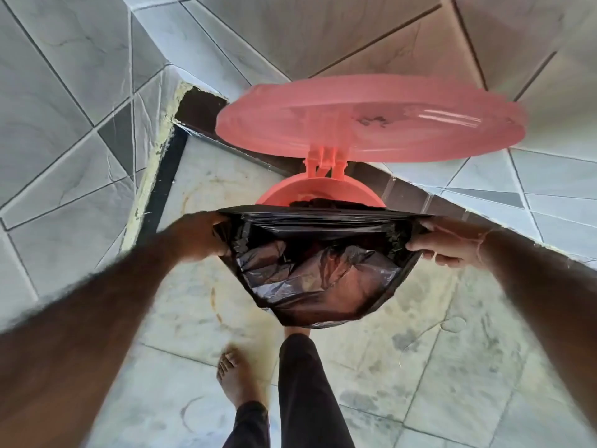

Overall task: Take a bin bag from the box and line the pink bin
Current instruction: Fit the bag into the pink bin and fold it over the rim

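A black bin bag (316,273) is stretched wide open over the pink bin (310,194), hiding most of it; only the bin's far rim shows. The bin's round pink lid (371,121) stands raised on its hinge behind the rim. My left hand (200,232) grips the bag's mouth at its left edge. My right hand (449,242) grips the mouth at its right edge. The bag's far edge runs taut between both hands, and its body sags toward me. The box of bags is not in view.
The bin stands in a corner of grey tiled walls (64,108) with a dark skirting strip (410,195). My bare left foot (237,379) rests on the stained floor tiles (436,367), and my right leg (307,392) reaches under the bag.
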`<state>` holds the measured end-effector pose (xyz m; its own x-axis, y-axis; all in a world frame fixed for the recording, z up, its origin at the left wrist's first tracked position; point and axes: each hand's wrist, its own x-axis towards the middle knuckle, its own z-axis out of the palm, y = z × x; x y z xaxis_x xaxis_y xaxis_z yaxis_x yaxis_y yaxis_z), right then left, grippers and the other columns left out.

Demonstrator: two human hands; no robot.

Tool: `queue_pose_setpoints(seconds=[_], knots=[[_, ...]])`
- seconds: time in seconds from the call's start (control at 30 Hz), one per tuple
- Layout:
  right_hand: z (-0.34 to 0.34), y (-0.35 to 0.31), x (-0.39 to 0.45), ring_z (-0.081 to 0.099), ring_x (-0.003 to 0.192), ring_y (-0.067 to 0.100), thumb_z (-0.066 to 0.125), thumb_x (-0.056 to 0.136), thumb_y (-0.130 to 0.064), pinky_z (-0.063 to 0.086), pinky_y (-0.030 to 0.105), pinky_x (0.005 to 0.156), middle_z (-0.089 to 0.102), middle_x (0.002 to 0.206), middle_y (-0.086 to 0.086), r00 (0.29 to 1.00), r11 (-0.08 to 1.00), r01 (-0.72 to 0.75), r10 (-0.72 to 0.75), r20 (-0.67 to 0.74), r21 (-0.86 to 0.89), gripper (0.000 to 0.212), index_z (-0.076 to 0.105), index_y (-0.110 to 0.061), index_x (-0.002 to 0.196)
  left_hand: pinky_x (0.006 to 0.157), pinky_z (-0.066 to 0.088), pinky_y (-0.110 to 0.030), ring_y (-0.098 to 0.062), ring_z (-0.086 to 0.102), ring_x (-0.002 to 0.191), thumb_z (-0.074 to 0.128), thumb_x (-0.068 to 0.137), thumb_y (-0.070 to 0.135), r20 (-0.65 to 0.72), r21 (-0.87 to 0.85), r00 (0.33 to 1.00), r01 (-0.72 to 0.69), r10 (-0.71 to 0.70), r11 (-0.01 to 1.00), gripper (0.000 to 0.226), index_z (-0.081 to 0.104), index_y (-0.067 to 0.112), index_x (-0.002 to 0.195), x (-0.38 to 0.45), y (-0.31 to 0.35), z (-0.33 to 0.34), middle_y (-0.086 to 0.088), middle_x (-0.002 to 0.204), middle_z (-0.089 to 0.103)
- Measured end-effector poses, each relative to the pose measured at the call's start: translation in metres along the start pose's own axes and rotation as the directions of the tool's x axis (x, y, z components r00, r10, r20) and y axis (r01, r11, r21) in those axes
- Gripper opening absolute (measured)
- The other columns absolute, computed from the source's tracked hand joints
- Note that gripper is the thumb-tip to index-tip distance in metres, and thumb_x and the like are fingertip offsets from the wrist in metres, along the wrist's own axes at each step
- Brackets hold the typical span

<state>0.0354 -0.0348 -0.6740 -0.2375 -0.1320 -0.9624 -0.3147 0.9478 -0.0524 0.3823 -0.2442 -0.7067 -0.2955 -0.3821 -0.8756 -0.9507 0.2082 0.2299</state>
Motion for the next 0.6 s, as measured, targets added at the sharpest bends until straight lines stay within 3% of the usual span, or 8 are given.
queue_pose_setpoints(seconds=[0.07, 0.13, 0.2, 0.3, 0.37, 0.43, 0.5, 0.6], knots=[[-0.007, -0.011, 0.002, 0.033, 0.040, 0.009, 0.058, 0.092, -0.031, 0.026, 0.016, 0.039, 0.044, 0.062, 0.003, 0.997, 0.995, -0.068, 0.065, 0.040, 0.077, 0.016, 0.058, -0.016, 0.093, 0.062, 0.041, -0.026, -0.026, 0.060, 0.085, 0.071, 0.078, 0.021, 0.045, -0.025, 0.998, 0.035, -0.034, 0.999, 0.041, 0.066, 0.015, 0.118, 0.001, 0.016, -0.018, -0.015, 0.107, 0.067], [-0.007, -0.025, 0.007, 0.032, 0.031, 0.008, 0.056, 0.092, -0.043, 0.023, 0.013, 0.035, 0.043, 0.058, 0.003, 0.995, 0.977, -0.103, 0.101, 0.021, 0.185, 0.027, 0.056, -0.018, 0.081, 0.051, 0.037, -0.027, -0.027, 0.055, 0.064, 0.061, 0.087, 0.020, -0.024, -0.082, 0.998, 0.063, -0.065, 0.995, 0.019, 0.068, 0.003, 0.091, 0.004, 0.032, -0.026, -0.017, 0.082, 0.065], [0.000, -0.041, 0.008, 0.044, 0.035, 0.010, 0.053, 0.091, -0.052, 0.031, 0.014, 0.037, 0.051, 0.063, 0.006, 0.995, 0.951, -0.097, 0.102, -0.002, 0.294, 0.031, 0.055, -0.020, 0.087, 0.046, 0.028, -0.025, -0.023, 0.039, 0.045, 0.057, 0.090, 0.023, -0.120, -0.265, 0.983, 0.101, -0.137, 0.959, 0.028, 0.054, 0.004, 0.069, 0.004, 0.049, -0.031, -0.015, 0.061, 0.052], [0.014, -0.056, 0.009, 0.056, 0.063, 0.020, 0.052, 0.090, -0.055, 0.044, 0.026, 0.052, 0.057, 0.080, 0.014, 0.994, 0.923, -0.076, 0.100, -0.045, 0.378, 0.037, 0.050, -0.022, 0.106, 0.052, 0.045, -0.027, -0.027, 0.052, 0.052, 0.055, 0.088, 0.029, -0.224, -0.447, 0.959, 0.057, -0.173, 0.893, 0.031, 0.061, -0.001, 0.086, 0.009, 0.071, -0.033, -0.023, 0.082, 0.066], [0.020, -0.062, 0.011, 0.054, 0.068, 0.021, 0.053, 0.089, -0.055, 0.046, 0.028, 0.057, 0.055, 0.084, 0.013, 0.991, 0.910, -0.056, 0.099, -0.085, 0.411, 0.040, 0.048, -0.020, 0.108, 0.073, 0.056, -0.036, -0.034, 0.065, 0.079, 0.053, 0.088, 0.034, -0.243, -0.400, 0.959, 0.039, -0.147, 0.916, 0.038, 0.065, 0.001, 0.104, 0.006, 0.080, -0.030, -0.022, 0.098, 0.068], [0.025, -0.065, 0.012, 0.049, 0.066, 0.019, 0.054, 0.090, -0.052, 0.046, 0.028, 0.062, 0.052, 0.082, 0.011, 0.985, 0.908, -0.013, 0.083, -0.151, 0.418, 0.039, 0.050, -0.016, 0.104, 0.081, 0.052, -0.038, -0.039, 0.063, 0.097, 0.045, 0.095, 0.027, -0.279, -0.268, 0.957, 0.006, -0.083, 0.963, 0.036, 0.062, 0.000, 0.111, 0.004, 0.088, -0.022, -0.023, 0.107, 0.065], [0.027, -0.066, 0.013, 0.051, 0.073, 0.022, 0.055, 0.090, -0.050, 0.046, 0.032, 0.068, 0.053, 0.091, 0.011, 0.967, 0.915, 0.053, 0.053, -0.247, 0.401, 0.039, 0.053, -0.014, 0.105, 0.079, 0.049, -0.038, -0.039, 0.060, 0.102, 0.037, 0.099, 0.017, -0.299, -0.113, 0.954, -0.068, 0.031, 0.991, 0.033, 0.056, 0.001, 0.121, 0.002, 0.095, -0.014, -0.023, 0.112, 0.060], [0.027, -0.066, 0.018, 0.057, 0.096, 0.031, 0.058, 0.087, -0.050, 0.051, 0.041, 0.088, 0.058, 0.106, 0.011, 0.917, 0.936, 0.130, 0.012, -0.399, 0.327, 0.047, 0.058, -0.008, 0.108, 0.078, 0.040, -0.036, -0.040, 0.056, 0.109, 0.037, 0.099, 0.024, -0.240, -0.241, 0.971, -0.043, -0.017, 0.970, 0.037, 0.048, 0.000, 0.124, 0.004, 0.099, -0.007, -0.024, 0.119, 0.058]])
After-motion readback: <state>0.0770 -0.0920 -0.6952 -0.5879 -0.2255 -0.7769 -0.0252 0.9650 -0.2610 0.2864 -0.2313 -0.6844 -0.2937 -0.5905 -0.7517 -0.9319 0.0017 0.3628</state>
